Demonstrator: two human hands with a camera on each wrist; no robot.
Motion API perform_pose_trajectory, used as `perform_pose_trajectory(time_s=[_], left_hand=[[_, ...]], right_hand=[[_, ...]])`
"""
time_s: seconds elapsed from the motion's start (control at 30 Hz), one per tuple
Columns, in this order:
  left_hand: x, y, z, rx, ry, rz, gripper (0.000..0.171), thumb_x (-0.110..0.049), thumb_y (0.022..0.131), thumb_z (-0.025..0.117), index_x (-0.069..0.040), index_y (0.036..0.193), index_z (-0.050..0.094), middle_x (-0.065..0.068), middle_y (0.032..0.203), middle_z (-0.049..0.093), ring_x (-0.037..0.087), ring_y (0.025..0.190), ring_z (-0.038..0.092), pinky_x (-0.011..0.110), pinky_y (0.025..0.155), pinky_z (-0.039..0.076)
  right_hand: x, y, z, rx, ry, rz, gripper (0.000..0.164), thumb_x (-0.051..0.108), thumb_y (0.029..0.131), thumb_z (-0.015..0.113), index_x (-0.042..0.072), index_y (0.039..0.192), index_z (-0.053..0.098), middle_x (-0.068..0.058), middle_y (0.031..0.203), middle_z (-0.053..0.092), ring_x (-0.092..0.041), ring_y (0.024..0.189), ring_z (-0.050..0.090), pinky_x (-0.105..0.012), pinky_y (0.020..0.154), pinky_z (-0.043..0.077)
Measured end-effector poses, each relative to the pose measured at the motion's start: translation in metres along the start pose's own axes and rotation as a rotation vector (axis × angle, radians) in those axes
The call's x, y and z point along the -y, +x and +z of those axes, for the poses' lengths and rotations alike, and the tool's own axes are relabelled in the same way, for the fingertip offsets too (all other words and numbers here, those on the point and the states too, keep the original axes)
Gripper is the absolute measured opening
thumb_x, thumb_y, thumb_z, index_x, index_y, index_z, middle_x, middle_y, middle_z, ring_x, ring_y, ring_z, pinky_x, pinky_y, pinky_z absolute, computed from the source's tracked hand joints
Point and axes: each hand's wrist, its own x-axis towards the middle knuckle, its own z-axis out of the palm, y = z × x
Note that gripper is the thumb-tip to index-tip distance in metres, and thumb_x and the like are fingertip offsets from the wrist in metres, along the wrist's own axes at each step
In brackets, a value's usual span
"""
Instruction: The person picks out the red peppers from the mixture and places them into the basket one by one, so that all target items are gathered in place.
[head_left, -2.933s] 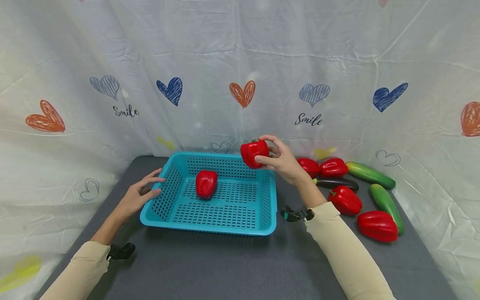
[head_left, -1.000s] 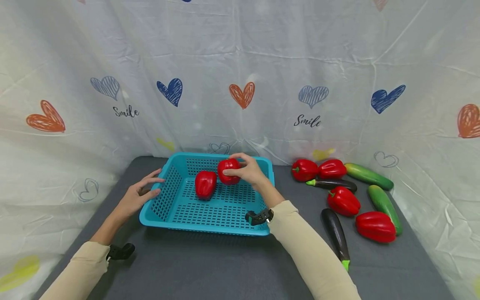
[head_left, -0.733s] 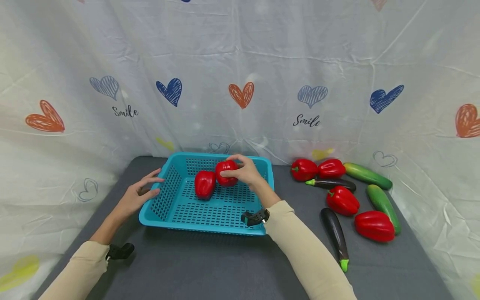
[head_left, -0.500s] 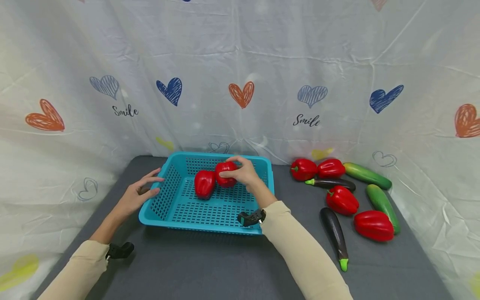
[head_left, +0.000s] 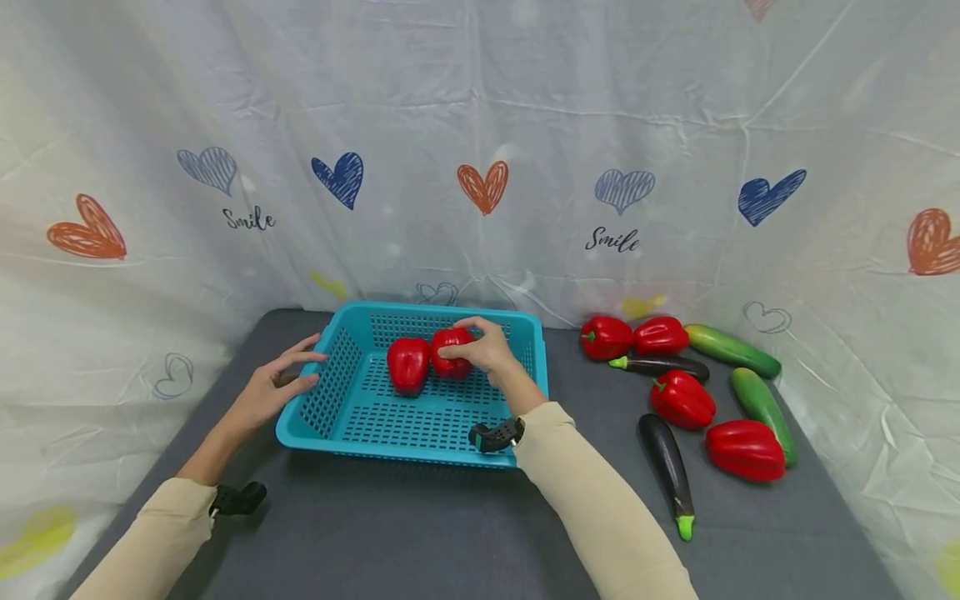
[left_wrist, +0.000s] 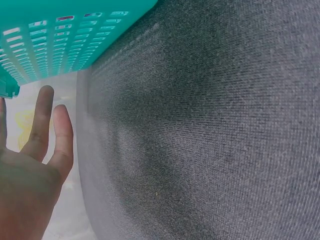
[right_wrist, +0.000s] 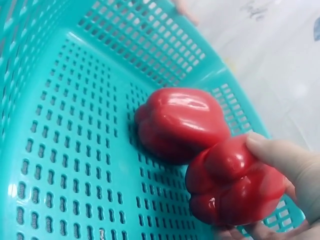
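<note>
My right hand (head_left: 491, 350) grips a red bell pepper (head_left: 448, 339) inside the blue-green basket (head_left: 412, 455), thumb on the near side and fingers round the far side. Right against it, to its left, lies a second red bell pepper (head_left: 408, 367); in the right wrist view the held pepper (right_wrist: 231, 187) overlaps the other pepper (right_wrist: 182, 120). Over at the basket's left rim, my left hand (head_left: 264, 396) rests with fingertips at the edge, its fingers mostly straight. The left wrist view shows those extended fingers (left_wrist: 41, 125) beside the perforated basket wall (left_wrist: 65, 42).
On the grey tabletop (head_left: 420, 533) to the right lie several more red bell peppers (head_left: 746, 451), two eggplants (head_left: 667, 467) and two cucumbers (head_left: 731, 351). A white curtain (head_left: 405, 100) printed with hearts hangs behind the table.
My right hand has carried the red bell pepper from above the basket's right back edge leftward and down, beside the other pepper. The left hand stays at the rim.
</note>
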Motion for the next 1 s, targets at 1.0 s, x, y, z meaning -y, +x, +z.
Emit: perform_pose_trajectory(time_s=[1.0], left_hand=[[-0.002, 0.0, 0.0, -0.001, 0.011, 0.005, 0.036, 0.0, 0.103, 0.057, 0.001, 0.139, 0.057, 0.017, 0.164, 0.025, -0.002, 0.132, 0.041, 0.02, 0.086, 0.05]], right_hand=[[-0.009, 0.004, 0.004, 0.057, 0.002, 0.088, 0.045, 0.012, 0.083, 0.086, 0.009, 0.122, 0.064, -0.017, 0.13, 0.055, -0.033, 0.111, 0.057, -0.046, 0.086, 0.056]])
